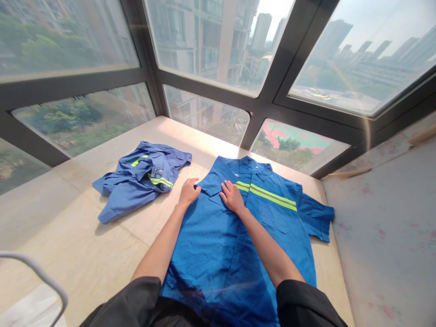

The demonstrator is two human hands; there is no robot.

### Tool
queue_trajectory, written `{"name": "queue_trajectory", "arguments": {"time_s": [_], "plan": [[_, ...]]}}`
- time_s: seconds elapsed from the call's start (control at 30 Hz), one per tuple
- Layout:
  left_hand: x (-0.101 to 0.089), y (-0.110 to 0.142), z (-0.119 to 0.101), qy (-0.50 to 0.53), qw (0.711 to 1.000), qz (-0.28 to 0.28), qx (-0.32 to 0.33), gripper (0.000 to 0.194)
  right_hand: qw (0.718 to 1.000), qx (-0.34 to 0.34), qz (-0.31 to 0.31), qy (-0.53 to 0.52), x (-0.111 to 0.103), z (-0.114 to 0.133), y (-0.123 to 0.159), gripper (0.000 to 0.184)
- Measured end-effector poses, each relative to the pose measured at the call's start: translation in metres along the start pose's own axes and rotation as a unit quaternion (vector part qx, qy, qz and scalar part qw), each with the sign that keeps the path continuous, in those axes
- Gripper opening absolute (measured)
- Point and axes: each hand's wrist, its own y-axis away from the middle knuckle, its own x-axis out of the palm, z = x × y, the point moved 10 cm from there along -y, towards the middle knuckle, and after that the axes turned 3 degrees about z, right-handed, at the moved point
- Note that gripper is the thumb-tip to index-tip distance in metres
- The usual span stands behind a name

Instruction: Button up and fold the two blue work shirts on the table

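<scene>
In the head view, a blue cloth shirt with yellow-grey stripes (211, 240) lies spread mid-ledge. The left hand (190, 192) meets its left sleeve edge, grip unclear; the right hand (232, 196) rests on the chest, fingers slightly apart. Left lies a crumpled violet-blue cloth garment (131, 200).

Both bare forearms, left (159, 245) and right (267, 245), stretch forward, the 2 hands near each other but apart. I see the right hand (232, 196) palm down, fingers slightly spread; the left hand (189, 192) is bent at the fingers, its grip unclear to me.
</scene>
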Motion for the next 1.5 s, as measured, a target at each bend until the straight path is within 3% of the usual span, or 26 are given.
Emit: {"name": "queue_trajectory", "arguments": {"time_s": [0.1, 0.2, 0.33, 0.53, 0.67, 0.77, 0.87, 0.97, 1.07, 1.13, 1.23, 1.33, 1.4, 1.5], "plan": [[0.009, 0.007, -0.035, -0.041, 0.988, 0.004, 0.146, 0.051, 1.0, -0.003, 0.0, 0.006, 0.0, 0.001, 0.0, 0.051], [0.033, 0.016, -0.056, -0.107, 0.961, 0.069, 0.243, 0.058, 1.0, -0.004, 0.001, 0.008, -0.001, 0.001, 0.0, 0.051], [0.051, 0.016, -0.044, -0.156, 0.955, 0.111, 0.227, 0.065, 1.0, -0.001, 0.0, -0.001, 0.0, -0.001, 0.0, 0.051], [0.053, 0.012, -0.041, -0.166, 0.954, 0.127, 0.216, 0.067, 0.993, 0.009, -0.004, -0.12, -0.007, -0.008, -0.004, 0.046], [0.048, 0.003, -0.052, -0.18, 0.953, 0.161, 0.182, 0.06, 0.961, 0.064, -0.078, -0.259, -0.045, -0.038, 0.021, 0.044], [0.042, -0.007, -0.068, -0.215, 0.953, 0.165, 0.138, 0.047, 0.928, 0.147, -0.148, -0.309, -0.082, -0.084, 0.07, 0.048], [0.042, -0.01, -0.11, -0.237, 0.953, 0.117, 0.148, 0.042, 0.884, 0.275, -0.229, -0.3, -0.117, -0.15, 0.145, 0.053], [0.068, 0.009, -0.179, -0.204, 0.942, 0.113, 0.242, 0.048, 0.824, 0.417, -0.308, -0.228, -0.151, -0.214, 0.234, 0.057], [0.109, 0.042, -0.249, -0.148, 0.919, 0.149, 0.334, 0.058, 0.766, 0.549, -0.285, -0.175, -0.166, -0.264, 0.304, 0.066], [0.137, 0.065, -0.289, -0.117, 0.904, 0.17, 0.375, 0.062, 0.736, 0.603, -0.254, -0.177, -0.168, -0.286, 0.332, 0.067], [0.173, 0.095, -0.332, -0.088, 0.879, 0.201, 0.424, 0.067, 0.717, 0.626, -0.234, -0.196, -0.168, -0.307, 0.348, 0.057], [0.202, 0.116, -0.351, -0.078, 0.86, 0.24, 0.443, 0.069, 0.721, 0.618, -0.223, -0.22, -0.166, -0.321, 0.343, 0.041], [0.21, 0.121, -0.354, -0.075, 0.862, 0.242, 0.44, 0.067, 0.729, 0.603, -0.213, -0.245, -0.163, -0.327, 0.333, 0.032], [0.204, 0.118, -0.358, -0.057, 0.874, 0.209, 0.435, 0.058, 0.727, 0.589, -0.201, -0.292, -0.157, -0.328, 0.323, 0.025]]}}
